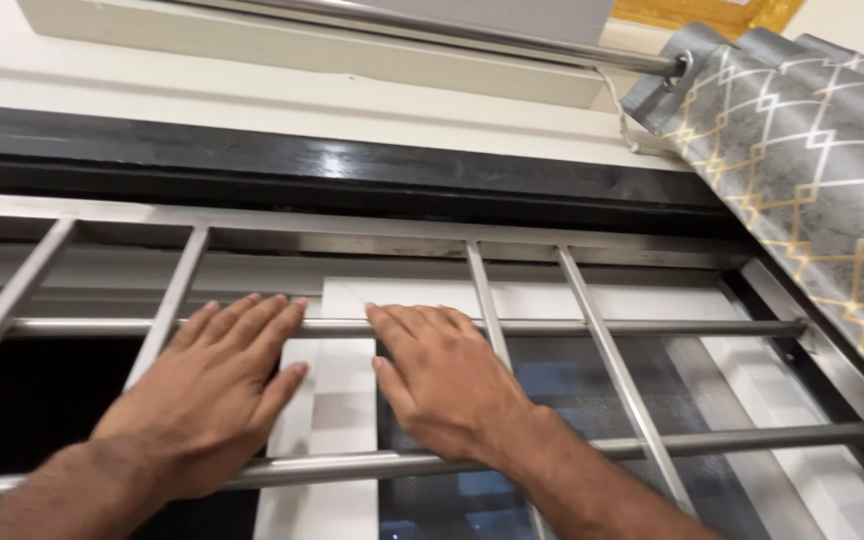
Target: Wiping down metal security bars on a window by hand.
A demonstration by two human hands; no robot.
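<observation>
White window frame [337, 400] lies under both flat, open hands: left [214, 392], right [442, 385].

I am seeing steel grille bars [552, 328] crossing the whole window, leaving only narrow gaps. My left hand [214, 385] and right hand [442, 380] are reaching through them toward the white sash frame [344, 400]. On the right, the grey patterned curtain [812, 170] is crowding the edge.
</observation>
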